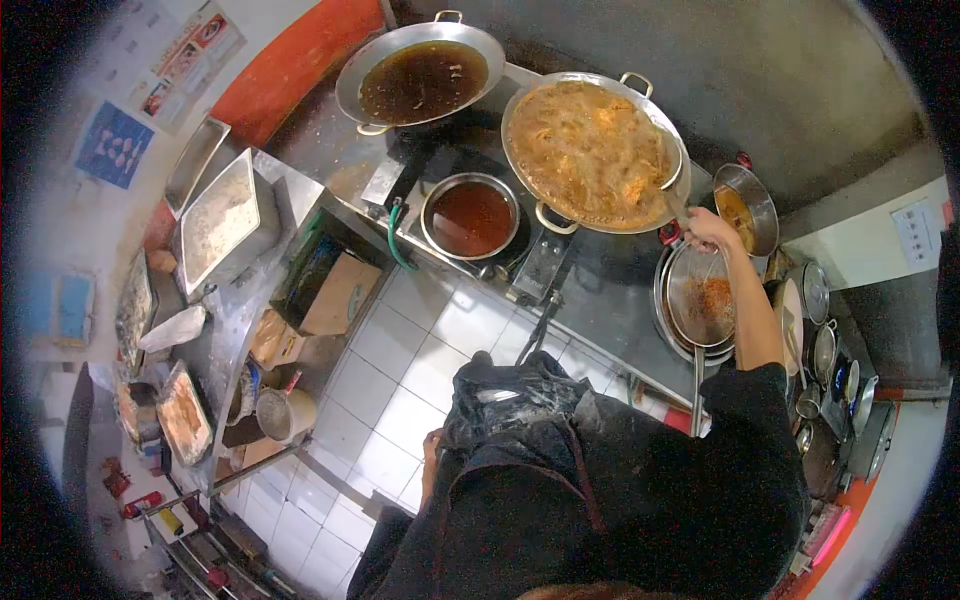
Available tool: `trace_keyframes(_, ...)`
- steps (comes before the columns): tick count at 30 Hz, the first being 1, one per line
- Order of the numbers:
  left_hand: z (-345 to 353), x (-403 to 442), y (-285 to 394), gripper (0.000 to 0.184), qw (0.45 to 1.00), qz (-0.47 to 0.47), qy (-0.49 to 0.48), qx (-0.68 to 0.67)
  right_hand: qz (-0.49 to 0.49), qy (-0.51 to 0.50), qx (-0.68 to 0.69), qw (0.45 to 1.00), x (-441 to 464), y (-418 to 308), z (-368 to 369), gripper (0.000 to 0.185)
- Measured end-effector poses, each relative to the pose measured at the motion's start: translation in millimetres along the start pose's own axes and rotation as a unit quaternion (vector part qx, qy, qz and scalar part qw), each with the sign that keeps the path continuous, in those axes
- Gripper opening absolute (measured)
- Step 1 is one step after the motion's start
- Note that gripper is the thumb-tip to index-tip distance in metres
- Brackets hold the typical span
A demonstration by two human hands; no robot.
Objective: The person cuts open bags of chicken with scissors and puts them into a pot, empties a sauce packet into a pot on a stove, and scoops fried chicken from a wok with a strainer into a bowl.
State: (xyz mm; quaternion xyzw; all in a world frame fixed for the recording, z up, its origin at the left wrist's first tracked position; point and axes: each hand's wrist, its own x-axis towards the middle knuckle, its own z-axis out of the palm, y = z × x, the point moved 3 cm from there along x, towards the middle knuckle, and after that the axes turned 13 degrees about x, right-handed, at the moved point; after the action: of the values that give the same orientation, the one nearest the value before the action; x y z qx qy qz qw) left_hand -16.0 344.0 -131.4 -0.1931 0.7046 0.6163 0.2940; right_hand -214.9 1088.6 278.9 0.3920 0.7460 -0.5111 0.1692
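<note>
My right hand is closed around the handle of a metal cooking utensil with a rounded head. The head rests at the right side of a large wok, and its exact kind is hard to make out. Inside the wok, golden-brown fried pieces sit in bubbling, foamy oil. Just below my right hand, a long-handled mesh strainer with reddish-brown crumbs lies over a metal bowl. My left hand hangs low beside my dark, flour-dusted apron; its fingers are mostly hidden.
A second wok of dark oil stands at the back left. In front sits a round pot of reddish-brown liquid. A smaller pan is at the right. Flour-filled trays stand on the left counter, above a bucket.
</note>
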Motion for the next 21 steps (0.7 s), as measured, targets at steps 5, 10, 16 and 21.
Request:
trace_keyframes(5, 6, -13, -1, 0.037, 0.999, -0.015, 0.005, 0.037, 0.008, -0.09, 0.128, 0.988, -6, 7, 17, 0.013)
trace_keyframes(10, 10, -20, 5, 0.038, 0.998, -0.024, 0.004, 0.065, 0.031, -0.132, 0.224, 0.965, 20, 29, 40, 0.01)
trace_keyframes(16, 11, -7, 22, 0.038, 0.985, -0.034, -0.013, 0.17, -0.021, -0.146, 0.456, 0.878, 19, 20, 78, 0.015)
trace_keyframes(21, 18, -12, 26, 0.048, 0.993, 0.043, 0.005, -0.108, -0.05, -0.145, 0.504, 0.85, 8, 17, 90, 0.016)
